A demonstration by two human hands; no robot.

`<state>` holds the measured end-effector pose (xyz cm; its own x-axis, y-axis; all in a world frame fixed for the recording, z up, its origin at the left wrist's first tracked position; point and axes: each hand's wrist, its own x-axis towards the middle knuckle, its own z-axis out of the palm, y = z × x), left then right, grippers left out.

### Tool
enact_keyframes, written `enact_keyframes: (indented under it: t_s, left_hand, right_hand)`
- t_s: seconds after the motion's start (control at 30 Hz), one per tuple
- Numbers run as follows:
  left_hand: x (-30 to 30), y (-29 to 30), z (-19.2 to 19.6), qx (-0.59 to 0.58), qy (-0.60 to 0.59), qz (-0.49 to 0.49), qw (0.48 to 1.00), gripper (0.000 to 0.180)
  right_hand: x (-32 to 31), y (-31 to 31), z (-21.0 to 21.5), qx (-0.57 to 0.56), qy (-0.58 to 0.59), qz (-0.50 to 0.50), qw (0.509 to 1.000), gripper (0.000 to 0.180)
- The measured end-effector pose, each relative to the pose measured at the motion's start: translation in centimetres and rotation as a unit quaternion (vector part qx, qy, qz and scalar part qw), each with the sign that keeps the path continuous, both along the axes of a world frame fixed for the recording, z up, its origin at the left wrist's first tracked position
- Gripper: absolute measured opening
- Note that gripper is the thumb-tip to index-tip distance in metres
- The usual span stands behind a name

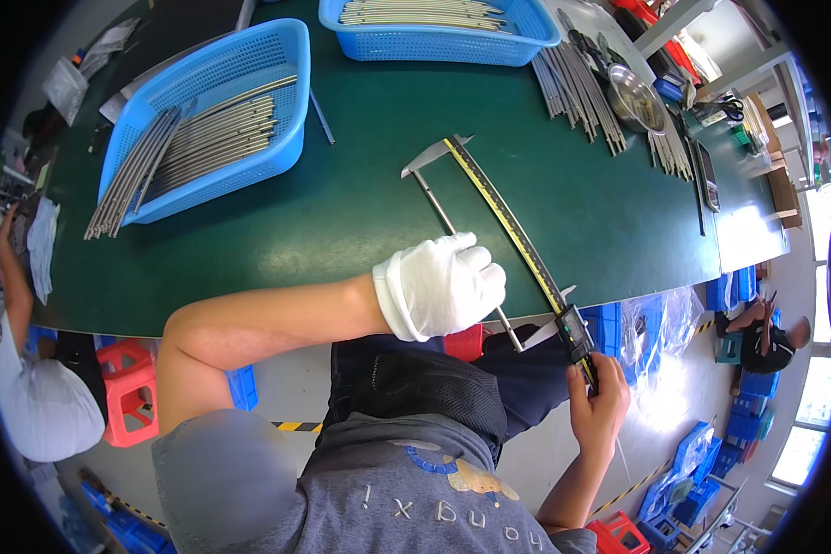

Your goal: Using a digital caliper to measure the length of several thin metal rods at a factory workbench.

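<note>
My left hand [445, 284], in a white glove, is closed around a thin metal rod [434, 201] at its middle. The rod slants from the table out over its near edge, both ends showing beyond the glove. In my bare right hand [600, 397] is the display end of a long digital caliper [508, 220], fingers closed on it. The caliper lies just right of the rod, roughly parallel, its jaws spread wide. Its far jaw [425, 162] is at the rod's far end; the near jaw [547, 331] is close to the near end. Exact contact is too small to tell.
Blue baskets of rods [297, 102] [415, 46] stand at the far left and far middle of the green table [360, 203]. More loose rods [577, 92], a metal bowl [635, 97] and another caliper [706, 175] lie far right. Two people sit nearby, left and right.
</note>
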<state>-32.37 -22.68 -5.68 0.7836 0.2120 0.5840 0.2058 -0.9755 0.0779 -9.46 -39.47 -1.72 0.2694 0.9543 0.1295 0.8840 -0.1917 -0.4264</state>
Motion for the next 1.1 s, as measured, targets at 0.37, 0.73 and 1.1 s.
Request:
enact_keyframes:
  t_s: [0.37,0.73,1.1]
  left_hand:
    - [-0.42,0.39,0.85,-0.073,0.012,-0.002,0.997,0.018]
    - [-0.25,0.87,0.91,-0.060,0.018,-0.026,0.998,0.018]
    - [-0.36,0.78,0.97,-0.065,0.017,-0.019,0.998,0.017]
  right_hand:
    - [0.09,-0.03,-0.38,0.022,0.006,0.000,1.000,0.025]
    - [-0.15,-0.05,-0.75,0.029,0.020,-0.001,0.999,0.023]
    - [-0.03,-0.21,-0.61,0.026,0.023,0.013,0.999,0.023]
